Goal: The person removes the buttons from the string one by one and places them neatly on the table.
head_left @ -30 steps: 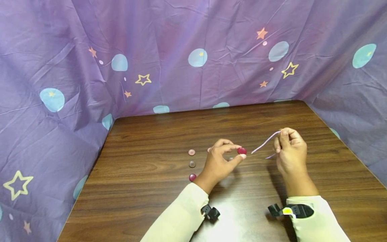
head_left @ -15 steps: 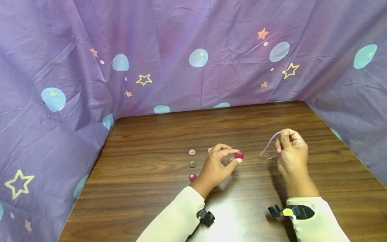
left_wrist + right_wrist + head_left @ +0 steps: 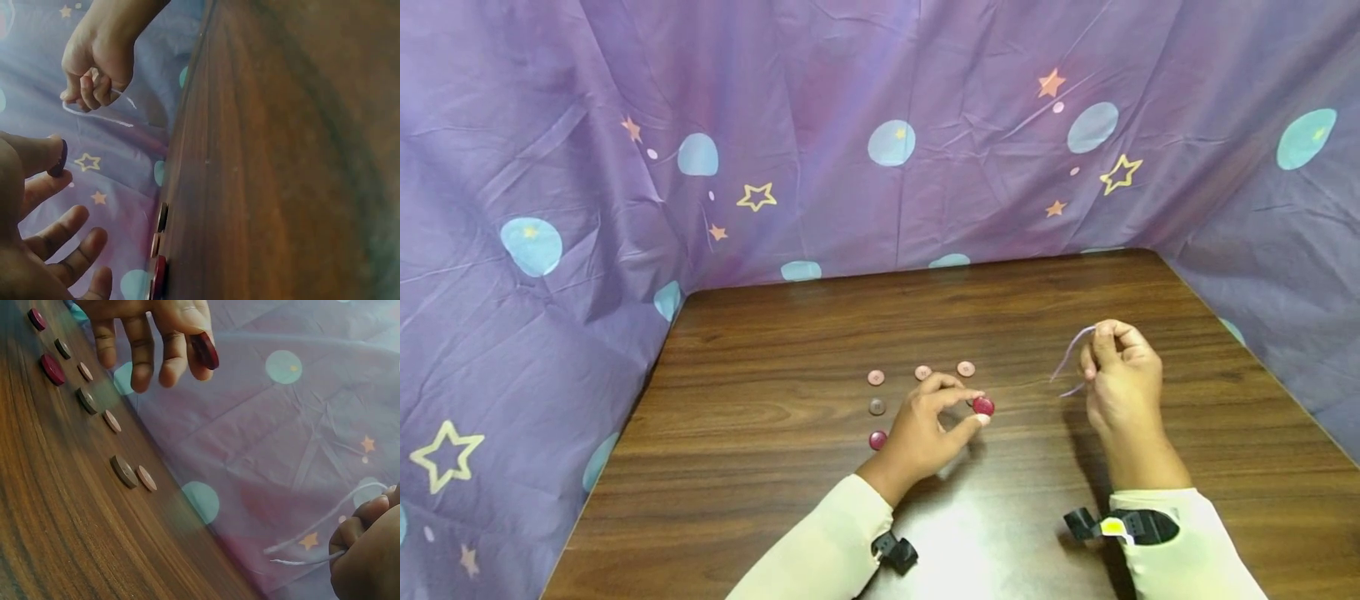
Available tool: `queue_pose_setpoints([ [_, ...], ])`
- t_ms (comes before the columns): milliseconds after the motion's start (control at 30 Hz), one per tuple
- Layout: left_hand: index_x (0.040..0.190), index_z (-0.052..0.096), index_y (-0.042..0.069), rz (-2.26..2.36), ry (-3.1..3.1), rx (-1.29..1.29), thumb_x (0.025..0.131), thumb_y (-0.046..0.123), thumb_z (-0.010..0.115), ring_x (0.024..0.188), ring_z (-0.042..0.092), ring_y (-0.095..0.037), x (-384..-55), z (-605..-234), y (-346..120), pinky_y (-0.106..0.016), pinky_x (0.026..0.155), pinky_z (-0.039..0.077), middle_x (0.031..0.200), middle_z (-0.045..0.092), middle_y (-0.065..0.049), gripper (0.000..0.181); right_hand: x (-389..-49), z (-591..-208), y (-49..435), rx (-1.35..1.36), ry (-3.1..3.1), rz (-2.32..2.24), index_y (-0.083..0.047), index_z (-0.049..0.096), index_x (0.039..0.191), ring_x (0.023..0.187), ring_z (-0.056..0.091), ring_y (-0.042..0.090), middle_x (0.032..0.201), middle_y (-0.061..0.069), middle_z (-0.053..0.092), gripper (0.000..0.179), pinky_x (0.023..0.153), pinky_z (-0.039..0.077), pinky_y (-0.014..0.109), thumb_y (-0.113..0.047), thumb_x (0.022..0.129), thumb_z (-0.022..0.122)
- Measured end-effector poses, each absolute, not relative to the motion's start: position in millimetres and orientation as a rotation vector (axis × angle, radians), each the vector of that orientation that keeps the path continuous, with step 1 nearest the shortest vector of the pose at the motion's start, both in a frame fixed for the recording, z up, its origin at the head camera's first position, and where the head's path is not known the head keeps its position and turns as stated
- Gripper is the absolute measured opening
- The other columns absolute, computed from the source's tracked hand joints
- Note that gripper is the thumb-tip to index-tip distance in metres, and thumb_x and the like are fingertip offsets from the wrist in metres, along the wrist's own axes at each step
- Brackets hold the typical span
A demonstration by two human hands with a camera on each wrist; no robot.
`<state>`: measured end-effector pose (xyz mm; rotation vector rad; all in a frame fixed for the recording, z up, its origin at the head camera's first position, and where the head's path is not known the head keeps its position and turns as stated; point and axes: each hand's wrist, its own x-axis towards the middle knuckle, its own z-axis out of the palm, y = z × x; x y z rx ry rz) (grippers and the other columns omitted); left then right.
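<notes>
A shiny dark red button is pinched by its edges between the thumb and index finger of my left hand. The left wrist view shows this button raised off the table, the other fingers spread apart. To the right, my right hand pinches a lilac string, and both its loose ends hang toward the left. A gap separates string and held button. Below the left hand lie pink buttons, grey-brown buttons and red buttons, some hidden from the head view by this hand.
The wood-grain table carries the loose buttons in rows. A purple cloth with stars and blue dots hangs behind the table and along both sides. Black straps with small cameras sit on both sleeved wrists.
My left hand has drawn left and toward me, lower, with the red button, away from the string. The string's end has swung back toward the nearly still right hand. Another pink button is uncovered.
</notes>
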<state>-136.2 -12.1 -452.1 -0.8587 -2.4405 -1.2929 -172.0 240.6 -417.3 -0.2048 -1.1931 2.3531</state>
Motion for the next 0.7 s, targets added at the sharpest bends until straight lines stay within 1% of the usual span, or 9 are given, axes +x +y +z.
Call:
queue_pose_setpoints([
  [200,0.125,0.081,0.01,-1.333,-2.48,-0.834,0.095,0.019,0.083,0.116,0.072,-0.023,-134.9,-455.6,-16.0,-0.033,0.104,0.058,0.122,0.075,-0.008,0.031,-171.4,-418.5,241.2,-0.194,-1.203,2.351,-0.004,0.061,0.085,0.042,0.042,0.008,0.057,-0.001,0.049,0.023,0.046,0.031,0.02,-0.005,0.108,0.061],
  [400,0.126,0.08,0.007,-1.342,-2.491,-0.869,0.096,0.017,0.082,0.118,0.073,-0.027,-134.3,-457.8,-19.7,-0.034,0.104,0.059,0.125,0.077,-0.01,0.032,-169.9,-418.8,242.9,-0.221,-1.214,2.365,-0.005,0.061,0.086,0.043,0.043,0.008,0.06,-0.002,0.05,0.022,0.045,0.032,0.02,-0.005,0.108,0.061],
  [500,0.126,0.08,0.006,-1.357,-2.512,-0.86,0.096,0.016,0.081,0.112,0.075,-0.03,-134.1,-459.0,-20.7,-0.033,0.095,0.062,0.125,0.079,-0.011,0.032,-169.7,-418.2,243.2,-0.233,-1.2,2.375,-0.005,0.061,0.086,0.043,0.042,0.008,0.062,-0.001,0.05,0.022,0.045,0.032,0.02,-0.004,0.108,0.06],
  [533,0.126,0.08,0.006,-1.368,-2.526,-0.851,0.096,0.016,0.081,0.11,0.075,-0.03,-134.1,-459.2,-20.9,-0.03,0.091,0.062,0.125,0.079,-0.011,0.032,-169.7,-417.9,243.2,-0.234,-1.196,2.374,-0.004,0.061,0.086,0.043,0.042,0.008,0.062,-0.001,0.05,0.022,0.045,0.032,0.02,-0.003,0.108,0.059],
  [633,0.127,0.081,0.007,-1.398,-2.562,-0.829,0.097,0.016,0.081,0.103,0.075,-0.032,-134.7,-459.6,-21.0,-0.022,0.08,0.06,0.126,0.081,-0.01,0.031,-170.0,-417.4,243.3,-0.238,-1.188,2.371,-0.004,0.061,0.086,0.043,0.042,0.007,0.063,-0.002,0.051,0.023,0.045,0.031,0.018,-0.003,0.108,0.06],
  [700,0.127,0.081,0.008,-1.402,-2.586,-0.811,0.097,0.017,0.081,0.097,0.075,-0.029,-134.9,-459.9,-20.9,-0.017,0.076,0.056,0.126,0.082,-0.009,0.03,-170.1,-417.3,243.5,-0.241,-1.187,2.37,-0.004,0.061,0.085,0.043,0.042,0.007,0.063,-0.002,0.051,0.023,0.045,0.031,0.017,-0.004,0.108,0.06],
])
